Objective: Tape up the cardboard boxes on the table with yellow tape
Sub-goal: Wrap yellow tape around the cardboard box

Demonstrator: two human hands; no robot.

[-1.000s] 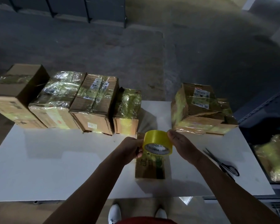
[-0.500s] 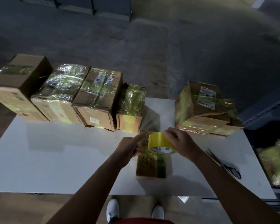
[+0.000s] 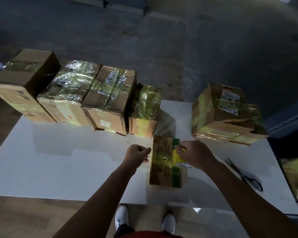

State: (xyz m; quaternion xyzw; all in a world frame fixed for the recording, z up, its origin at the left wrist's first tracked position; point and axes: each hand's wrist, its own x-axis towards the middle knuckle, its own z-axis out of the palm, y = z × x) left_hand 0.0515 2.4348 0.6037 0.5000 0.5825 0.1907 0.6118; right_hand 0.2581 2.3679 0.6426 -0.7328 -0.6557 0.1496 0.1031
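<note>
Since a second ago the roll [image 3: 176,158] has dropped from mid-air between the hands to the right half of the small box [image 3: 162,172], where it is now mostly hidden under the right hand [image 3: 195,155]; the hands themselves have barely shifted. Right fingers are wrapped around the roll from above. The left hand [image 3: 138,154] sits just off the box's left edge, fingers curled tight with thumb against forefinger, pinching the end of a pale yellow strip [image 3: 162,157] that runs across the box top to the roll. The small box lies flat at centre frame on the white table [image 3: 58,165], its near edge close to the table's near edge and its far edge just short of the row of boxes [image 3: 108,98]. That row of four stands side by side along the far edge at upper left, the leftmost reaching past the table's far left corner. Another wrapped box [image 3: 222,114] stands at upper right, its corner at the table's right edge, with a strip of bare table between it and the row. Left of the small box the table is open all the way to its left edge. Scissors [image 3: 244,174] lie at right, near the right edge, apart from the right forearm. White shoes [image 3: 121,216] show below the near edge.
</note>
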